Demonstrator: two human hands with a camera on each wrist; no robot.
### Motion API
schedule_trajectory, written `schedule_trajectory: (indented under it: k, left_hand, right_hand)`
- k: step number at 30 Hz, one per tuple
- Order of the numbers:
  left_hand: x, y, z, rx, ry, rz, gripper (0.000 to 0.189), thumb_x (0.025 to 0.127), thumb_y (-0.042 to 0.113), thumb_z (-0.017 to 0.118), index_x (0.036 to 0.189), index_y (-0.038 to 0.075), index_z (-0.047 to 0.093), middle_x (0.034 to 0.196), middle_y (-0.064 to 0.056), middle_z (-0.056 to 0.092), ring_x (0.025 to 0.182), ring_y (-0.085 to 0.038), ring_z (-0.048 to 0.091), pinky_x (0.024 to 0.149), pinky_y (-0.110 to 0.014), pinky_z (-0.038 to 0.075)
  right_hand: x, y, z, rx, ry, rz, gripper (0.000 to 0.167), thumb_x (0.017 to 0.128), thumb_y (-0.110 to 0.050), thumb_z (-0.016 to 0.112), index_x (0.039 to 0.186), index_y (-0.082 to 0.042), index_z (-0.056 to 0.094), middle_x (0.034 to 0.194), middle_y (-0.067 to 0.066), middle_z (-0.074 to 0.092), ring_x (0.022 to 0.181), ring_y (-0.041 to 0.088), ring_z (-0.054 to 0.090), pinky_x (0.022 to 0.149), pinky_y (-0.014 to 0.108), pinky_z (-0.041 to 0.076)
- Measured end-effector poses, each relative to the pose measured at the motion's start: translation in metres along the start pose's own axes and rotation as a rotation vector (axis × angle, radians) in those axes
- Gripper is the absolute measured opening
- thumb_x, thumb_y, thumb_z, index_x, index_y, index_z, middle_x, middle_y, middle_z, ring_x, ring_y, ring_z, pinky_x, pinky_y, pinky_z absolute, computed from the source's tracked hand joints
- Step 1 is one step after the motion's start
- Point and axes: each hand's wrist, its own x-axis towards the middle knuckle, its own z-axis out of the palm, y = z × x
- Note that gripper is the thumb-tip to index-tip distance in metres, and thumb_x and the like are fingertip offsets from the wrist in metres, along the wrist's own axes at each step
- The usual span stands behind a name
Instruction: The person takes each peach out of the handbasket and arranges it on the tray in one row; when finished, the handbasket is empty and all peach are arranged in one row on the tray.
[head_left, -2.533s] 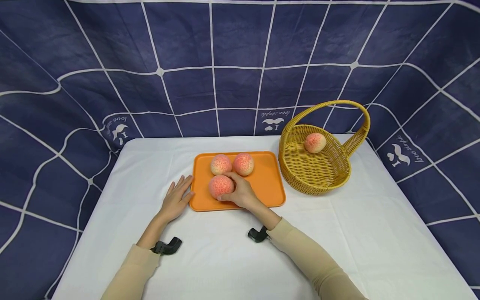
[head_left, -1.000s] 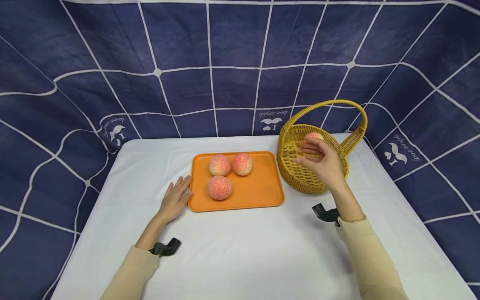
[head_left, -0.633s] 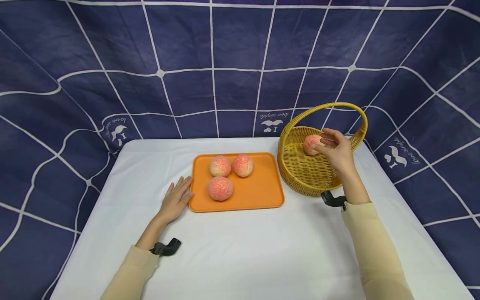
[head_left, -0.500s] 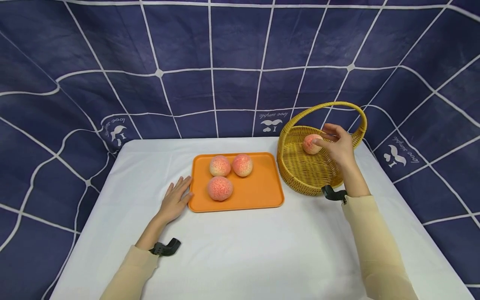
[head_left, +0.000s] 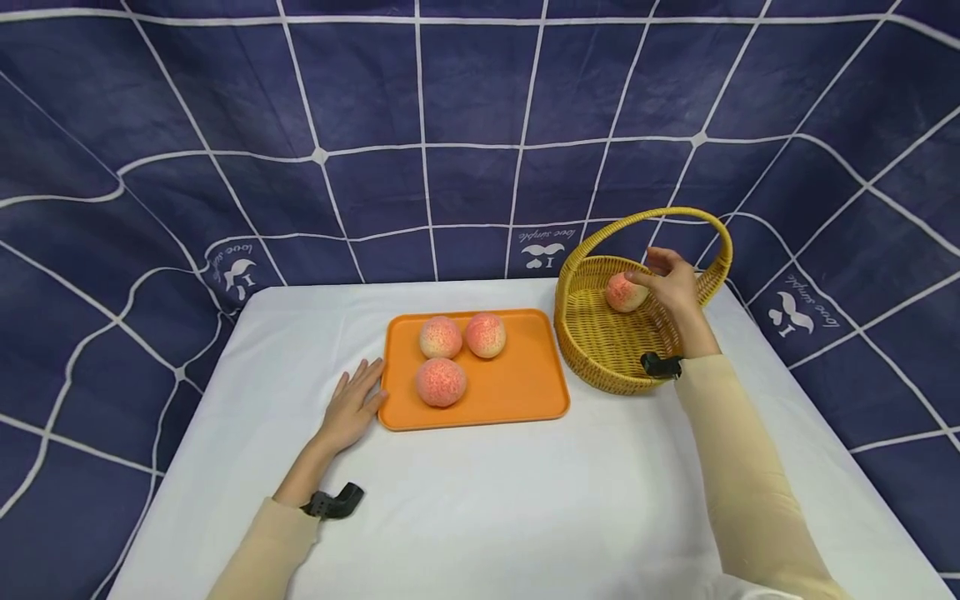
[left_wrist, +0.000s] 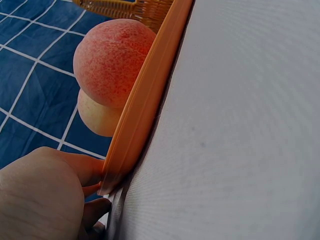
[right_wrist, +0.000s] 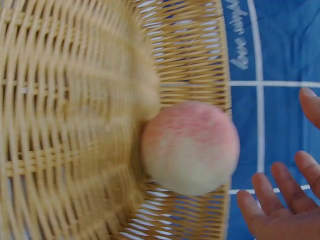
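Observation:
A peach [head_left: 626,292] lies inside the yellow wicker basket [head_left: 611,354], against its back wall. My right hand [head_left: 673,287] is over the basket's right side, under the handle, beside that peach. In the right wrist view, its spread fingers [right_wrist: 287,192] are apart from the peach [right_wrist: 190,148] and hold nothing. Flat on the cloth, my left hand [head_left: 348,412] has its fingertips at the left edge of the orange tray [head_left: 517,383]. Three peaches sit on the tray's left half: a front one [head_left: 441,382], a back left one [head_left: 440,337] and a back right one [head_left: 486,335].
The basket's tall arched handle [head_left: 667,212] rises above its rim, close to the right hand. A white cloth [head_left: 480,508] covers the table. Dark blue checked fabric [head_left: 472,183] hangs behind and at both sides.
My right hand has let go of the front peach on the tray and moved right to the basket, then further to the right of the basket's peach. The left hand has stayed put.

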Motion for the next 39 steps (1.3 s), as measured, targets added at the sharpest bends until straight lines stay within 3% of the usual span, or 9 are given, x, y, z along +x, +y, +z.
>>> schedule_trajectory:
  k: [7, 14, 18, 24, 28, 33, 39]
  left_hand:
    - [0.000, 0.000, 0.004, 0.015, 0.016, 0.015, 0.055, 0.103, 0.022, 0.048, 0.151, 0.001, 0.033, 0.157, -0.019, 0.031, 0.150, -0.040, 0.015, 0.122, -0.057, -0.001]
    - [0.000, 0.001, 0.003, 0.009, 0.005, 0.019, 0.055, 0.103, 0.021, 0.048, 0.152, 0.001, 0.032, 0.158, -0.019, 0.030, 0.150, -0.040, 0.015, 0.122, -0.057, -0.001]
    - [0.001, 0.000, 0.002, 0.010, 0.020, 0.034, 0.055, 0.102, 0.021, 0.049, 0.151, 0.000, 0.033, 0.157, -0.020, 0.032, 0.149, -0.041, 0.016, 0.121, -0.058, 0.000]
    - [0.000, -0.001, 0.002, 0.022, 0.024, 0.040, 0.055, 0.103, 0.023, 0.048, 0.150, 0.000, 0.033, 0.157, -0.021, 0.032, 0.149, -0.042, 0.017, 0.121, -0.059, 0.002]
    - [0.000, -0.002, 0.001, 0.014, 0.008, 0.023, 0.056, 0.103, 0.023, 0.049, 0.151, 0.000, 0.033, 0.157, -0.020, 0.031, 0.149, -0.041, 0.016, 0.121, -0.057, 0.000]
    - [0.001, -0.002, 0.001, 0.012, -0.004, 0.005, 0.056, 0.102, 0.023, 0.049, 0.151, 0.001, 0.032, 0.158, -0.019, 0.031, 0.150, -0.039, 0.015, 0.122, -0.056, -0.001]
    - [0.002, -0.002, 0.001, 0.015, -0.007, 0.005, 0.056, 0.103, 0.022, 0.048, 0.151, 0.001, 0.032, 0.158, -0.019, 0.030, 0.150, -0.039, 0.014, 0.122, -0.056, -0.002]
  right_hand:
    - [0.009, 0.021, 0.007, 0.037, -0.037, 0.038, 0.069, 0.089, -0.018, 0.073, 0.148, -0.003, 0.040, 0.149, 0.022, 0.042, 0.136, 0.036, 0.043, 0.111, 0.045, 0.041]
    - [0.012, 0.031, 0.012, 0.018, -0.068, 0.053, 0.061, 0.091, -0.010, 0.069, 0.145, -0.002, 0.044, 0.146, 0.021, 0.046, 0.131, 0.033, 0.046, 0.099, 0.030, 0.047]
    - [0.014, 0.036, 0.014, 0.013, -0.089, 0.068, 0.062, 0.089, -0.004, 0.068, 0.146, -0.002, 0.043, 0.147, 0.023, 0.044, 0.134, 0.036, 0.044, 0.106, 0.040, 0.044]
    - [0.017, 0.043, 0.019, -0.068, -0.094, 0.022, 0.064, 0.087, 0.003, 0.064, 0.147, -0.001, 0.041, 0.147, 0.027, 0.042, 0.135, 0.043, 0.042, 0.109, 0.051, 0.041]
    - [0.017, 0.043, 0.023, -0.160, -0.095, 0.000, 0.070, 0.085, 0.003, 0.064, 0.149, -0.002, 0.037, 0.148, 0.029, 0.042, 0.134, 0.045, 0.042, 0.108, 0.054, 0.041]
    - [0.016, 0.042, 0.026, -0.186, -0.110, -0.003, 0.083, 0.082, -0.004, 0.074, 0.152, -0.001, 0.029, 0.149, 0.029, 0.038, 0.134, 0.045, 0.042, 0.108, 0.056, 0.041]
    - [0.017, 0.047, 0.028, -0.218, -0.079, -0.016, 0.075, 0.082, -0.009, 0.076, 0.143, 0.001, 0.033, 0.142, 0.029, 0.042, 0.129, 0.045, 0.045, 0.106, 0.056, 0.041]
